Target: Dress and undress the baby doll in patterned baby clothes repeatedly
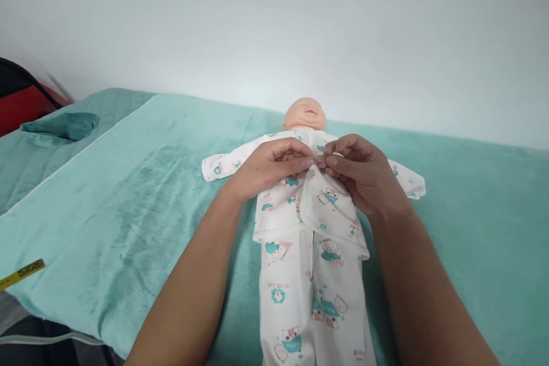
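A baby doll (306,113) lies on its back, dressed in a white printed baby shirt (274,206) with both sleeves spread out sideways. White printed baby pants (287,286) cover the legs, their top under the shirt's hem. My left hand (277,164) pinches the shirt's front opening at the chest between thumb and fingers. Close beside it, my right hand (362,171) pinches the opposite side of the same opening. Just below the fingertips, a small button (311,173) shows on the front edge. The cloth right between my fingertips is partly hidden.
Teal plush bedding (141,200) lies under the doll, against a pale wall (274,23). At the left are a crumpled teal fold (64,126) and a red and black item (21,100). A yellow strip (22,274) juts in at lower left, above a pale cable (47,339).
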`<action>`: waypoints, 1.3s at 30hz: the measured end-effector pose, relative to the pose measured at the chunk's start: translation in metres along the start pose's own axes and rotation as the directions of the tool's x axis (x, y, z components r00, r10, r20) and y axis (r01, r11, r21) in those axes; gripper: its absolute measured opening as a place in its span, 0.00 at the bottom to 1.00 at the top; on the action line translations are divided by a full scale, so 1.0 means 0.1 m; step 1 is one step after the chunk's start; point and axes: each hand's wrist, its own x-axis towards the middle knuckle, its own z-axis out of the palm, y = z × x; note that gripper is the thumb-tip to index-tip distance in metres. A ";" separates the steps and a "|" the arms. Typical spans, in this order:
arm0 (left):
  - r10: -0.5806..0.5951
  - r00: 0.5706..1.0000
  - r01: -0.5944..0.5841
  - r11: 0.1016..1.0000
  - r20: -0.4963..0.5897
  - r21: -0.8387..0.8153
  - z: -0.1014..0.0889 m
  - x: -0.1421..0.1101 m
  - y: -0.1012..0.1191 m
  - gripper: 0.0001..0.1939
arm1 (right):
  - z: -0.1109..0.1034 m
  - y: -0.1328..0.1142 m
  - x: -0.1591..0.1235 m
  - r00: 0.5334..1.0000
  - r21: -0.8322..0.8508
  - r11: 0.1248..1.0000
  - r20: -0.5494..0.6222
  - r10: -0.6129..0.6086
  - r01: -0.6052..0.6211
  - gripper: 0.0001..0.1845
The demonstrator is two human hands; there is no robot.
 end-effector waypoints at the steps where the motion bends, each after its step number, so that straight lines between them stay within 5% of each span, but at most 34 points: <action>1: -0.012 1.000 0.012 1.000 -0.007 0.007 0.00 0.00 0.01 0.10 | 0.02 0.00 0.00 1.000 0.009 1.000 -0.029 -0.002 0.003 0.13; 14: -0.005 0.992 -0.001 0.999 -0.123 -0.053 0.01 0.02 -0.07 0.09 | 0.12 -0.04 0.00 0.997 0.014 1.000 -0.082 0.012 -0.011 0.14; 39: 0.039 0.995 -0.043 0.999 -0.092 -0.033 0.00 0.04 -0.12 0.09 | 0.11 -0.02 -0.01 0.998 -0.049 0.998 -0.050 0.028 -0.030 0.16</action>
